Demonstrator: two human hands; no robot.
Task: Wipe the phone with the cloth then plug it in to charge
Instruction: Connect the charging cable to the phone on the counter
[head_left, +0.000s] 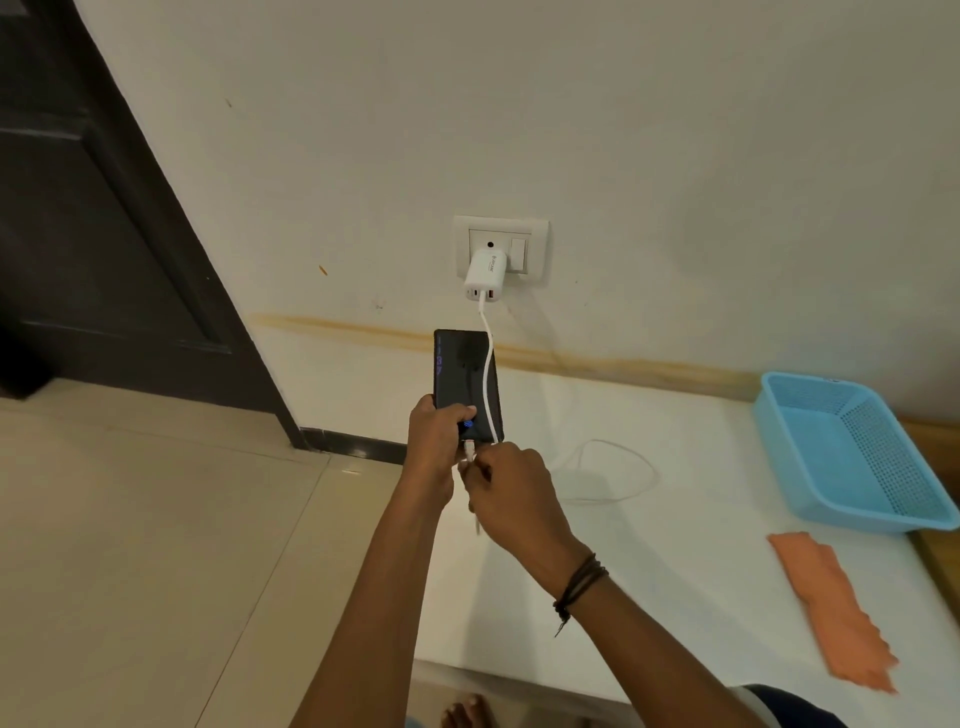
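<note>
**Step in hand: seating the connector.**

The phone (465, 374) is held off the bench (649, 571), screen toward the camera, just below the wall socket (535, 234). The left hand (434, 441) grips its near end, thumb across the glass. The right hand (511, 488) pinches the connector (469, 451) of the white cable (487, 358) at the phone's near edge. Whether the connector is fully home cannot be told. A small blue mark glows on the screen beside the thumb, and its meaning is unclear.

The cable runs from the charger (485, 275), which sits in the socket, down across the phone's face. Its slack loops on the bench to the right.

Procedure, as judged from this view:

1. Hold the phone rigid with the left hand. Do not let it pivot.
2. Keep the connector in line with the phone's long axis and push straight, without rocking.
3. Avoid pulling on the cable, as tension could work the charger loose.
4. Confirm that the screen shows charging before setting the phone down.

The orange cloth (836, 613) lies flat at the near right of the bench, well apart from both hands, so wiping appears complete.
</note>
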